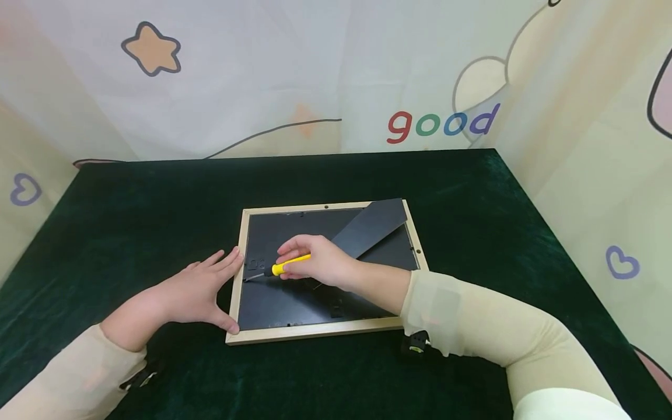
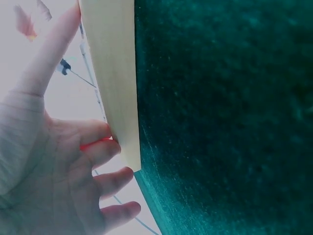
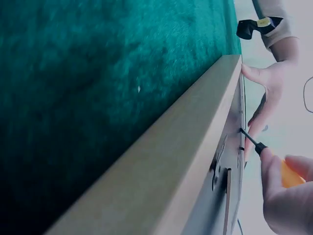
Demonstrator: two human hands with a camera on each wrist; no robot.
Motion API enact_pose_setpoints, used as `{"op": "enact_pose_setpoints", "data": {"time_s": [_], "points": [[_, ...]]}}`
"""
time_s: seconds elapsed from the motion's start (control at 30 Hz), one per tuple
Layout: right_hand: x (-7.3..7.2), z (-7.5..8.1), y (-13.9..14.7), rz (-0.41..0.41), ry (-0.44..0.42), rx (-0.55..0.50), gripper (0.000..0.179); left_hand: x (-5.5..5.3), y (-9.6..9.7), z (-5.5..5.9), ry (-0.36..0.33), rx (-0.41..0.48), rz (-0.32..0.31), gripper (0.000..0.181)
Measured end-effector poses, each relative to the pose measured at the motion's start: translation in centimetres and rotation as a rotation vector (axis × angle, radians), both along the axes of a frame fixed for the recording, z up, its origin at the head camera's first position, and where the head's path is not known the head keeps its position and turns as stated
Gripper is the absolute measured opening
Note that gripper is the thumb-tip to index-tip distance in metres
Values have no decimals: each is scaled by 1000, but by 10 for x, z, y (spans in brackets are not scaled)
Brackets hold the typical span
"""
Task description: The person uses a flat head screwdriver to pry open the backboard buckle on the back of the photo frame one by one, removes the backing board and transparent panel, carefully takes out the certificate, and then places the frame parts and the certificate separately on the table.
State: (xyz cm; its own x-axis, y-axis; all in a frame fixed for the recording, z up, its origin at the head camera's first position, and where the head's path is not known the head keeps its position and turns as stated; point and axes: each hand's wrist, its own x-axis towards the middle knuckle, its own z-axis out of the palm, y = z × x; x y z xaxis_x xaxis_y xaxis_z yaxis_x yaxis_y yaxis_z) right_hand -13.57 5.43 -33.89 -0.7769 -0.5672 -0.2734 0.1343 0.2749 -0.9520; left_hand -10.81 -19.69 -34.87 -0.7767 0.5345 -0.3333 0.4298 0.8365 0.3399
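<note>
A picture frame (image 1: 325, 333) lies face down, its pale wooden rim round a black backing board (image 1: 294, 306). A black stand flap (image 1: 375, 224) slants up from the board toward the upper right corner. My right hand (image 1: 320, 261) grips a screwdriver (image 1: 278, 268) by its yellow handle. The screwdriver's thin metal tip reaches the inner left edge of the frame, also seen in the right wrist view. My left hand (image 1: 196, 291) rests along the frame's left side with fingers spread, thumb at the lower corner and fingertips on the wooden rim (image 2: 115, 73).
A dark green velvet cloth (image 1: 157, 204) covers the table under the frame. Behind it hangs a pale curtain (image 1: 262, 76) with printed stars, hearts and the word "good". Small dark metal tabs (image 1: 412, 249) sit along the frame's inner edges. Each wrist wears a small black camera (image 1: 416, 341).
</note>
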Motion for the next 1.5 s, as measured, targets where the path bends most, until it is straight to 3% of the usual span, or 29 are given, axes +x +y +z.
{"op": "enact_pose_setpoints", "data": {"time_s": [0.1,0.3,0.57,0.77,1.0,1.17,1.27,1.4,1.5], "points": [[2,-3,2,-15,6,-9,26,0,1,0,-1,15,-4,127],[7,2,0,104,144,88,37,1,0,2,-10,15,15,127],[7,-5,3,-73,220,85,22,1,0,0,-24,27,11,127],[13,-3,9,4,210,-7,32,0,0,-1,-25,26,13,127],[13,-3,17,-58,422,37,31,0,-1,-1,-35,21,22,129],[15,-1,23,-10,450,16,33,0,0,-2,-36,26,15,129],[14,3,26,34,536,27,40,-1,0,-2,-32,28,13,129],[10,5,27,8,645,56,35,0,0,0,-38,31,18,129],[8,6,28,-19,631,28,28,0,0,0,-40,37,14,128]]}}
